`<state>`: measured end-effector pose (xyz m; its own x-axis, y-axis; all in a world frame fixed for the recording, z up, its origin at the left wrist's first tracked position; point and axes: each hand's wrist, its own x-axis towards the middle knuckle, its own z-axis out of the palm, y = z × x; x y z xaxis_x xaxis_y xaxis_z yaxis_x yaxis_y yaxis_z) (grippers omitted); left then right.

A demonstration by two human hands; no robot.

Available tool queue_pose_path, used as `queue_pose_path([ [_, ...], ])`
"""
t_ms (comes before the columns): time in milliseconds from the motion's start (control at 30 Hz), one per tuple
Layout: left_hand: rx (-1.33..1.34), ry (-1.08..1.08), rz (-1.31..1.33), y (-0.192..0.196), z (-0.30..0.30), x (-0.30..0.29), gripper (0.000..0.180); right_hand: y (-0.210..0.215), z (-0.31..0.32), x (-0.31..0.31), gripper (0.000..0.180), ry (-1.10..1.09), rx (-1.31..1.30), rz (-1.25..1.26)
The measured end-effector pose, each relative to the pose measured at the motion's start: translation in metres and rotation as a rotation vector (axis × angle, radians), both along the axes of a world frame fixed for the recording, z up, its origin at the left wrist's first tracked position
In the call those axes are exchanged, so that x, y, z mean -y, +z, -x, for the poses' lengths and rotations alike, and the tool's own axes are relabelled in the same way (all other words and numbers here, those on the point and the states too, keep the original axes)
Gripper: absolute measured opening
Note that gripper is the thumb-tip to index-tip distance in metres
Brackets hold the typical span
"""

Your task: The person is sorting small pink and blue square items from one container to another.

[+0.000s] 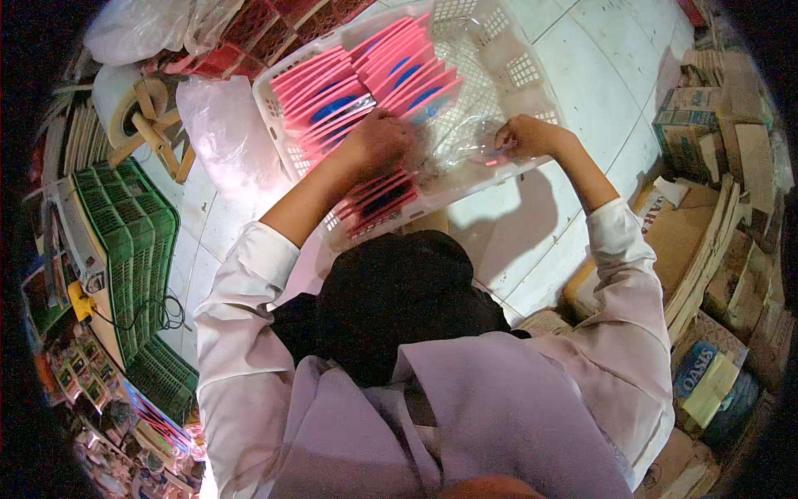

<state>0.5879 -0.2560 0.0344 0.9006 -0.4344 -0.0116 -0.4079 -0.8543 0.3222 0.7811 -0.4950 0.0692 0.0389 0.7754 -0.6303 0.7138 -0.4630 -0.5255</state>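
Observation:
A white perforated plastic crate (544, 104) sits on the floor before me. Rows of flat pink packs (399, 71) with round blue middles stand on edge in its left and middle parts. My left hand (382, 143) is closed over the near packs; what its fingers hold is hidden. Over the crate's right part, my right hand (525, 137) is closed, its fingertips pinching the edge of a clear plastic sheet or bag (465, 137). This clear plastic stretches between the two hands. More pink packs (381, 200) stand in the near left corner, below my left wrist.
To the left are a green crate (129, 224), a wooden frame (154, 133) by a roll of clear film (116, 96), and a translucent bag (229, 129). Red crates (274, 29) stand behind. Cardboard boxes (690, 224) line the right side of the tiled floor (598, 71).

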Motion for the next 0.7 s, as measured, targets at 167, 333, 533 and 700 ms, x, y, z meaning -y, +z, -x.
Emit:
queue_pose_path([
  [167,-0.059,0.016,-0.172,0.003,-0.004,0.001,0.021,-0.002,-0.01,0.003,0.011,0.132,0.221,-0.128],
  [333,0.325,0.065,-0.038,-0.002,0.007,-0.007,0.031,-0.016,-0.014,0.034,0.013,0.262,0.59,-0.128],
  [533,0.009,0.096,0.02,0.046,0.078,-0.041,0.063,0.123,0.025,-0.017,0.011,-0.025,0.416,-0.325],
  [700,-0.106,0.38,0.048,0.052,0.141,-0.065,0.066,0.123,0.081,-0.068,0.022,0.136,0.296,-0.741],
])
